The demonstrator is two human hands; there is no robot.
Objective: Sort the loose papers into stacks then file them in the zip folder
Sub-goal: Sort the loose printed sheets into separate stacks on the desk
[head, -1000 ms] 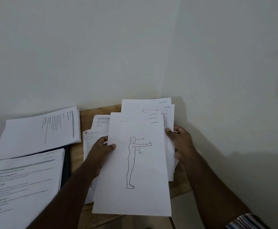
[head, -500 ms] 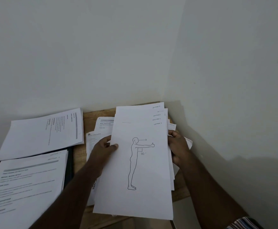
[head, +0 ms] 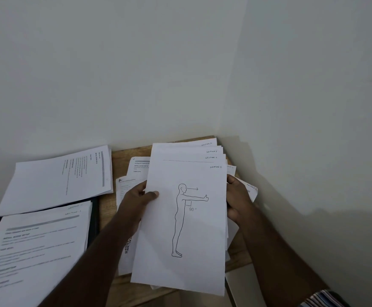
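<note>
**Sorting well under way, nothing filed yet**

From where I stand, the person holds a sheaf of sheets above the tabletop, the front one showing an outline figure with an arm held straight out. The tops behind it are fanned, each marked "Section 1" by hand, so this looks like one stack being squared up. The left hand pinches the sheaf's left edge, thumb on the front, fingers curled behind. The right hand grips the right edge, fingers wrapped round the back.

Two other stacks already lie to the left: a far stack turned sideways, and a near stack resting on a dark folder, of which only the edge shows. I cannot tell whether it is zipped or open.

Loose papers lie unsorted under the sheaf. My guess: sorting is more than half done, and all the filing remains.
</note>
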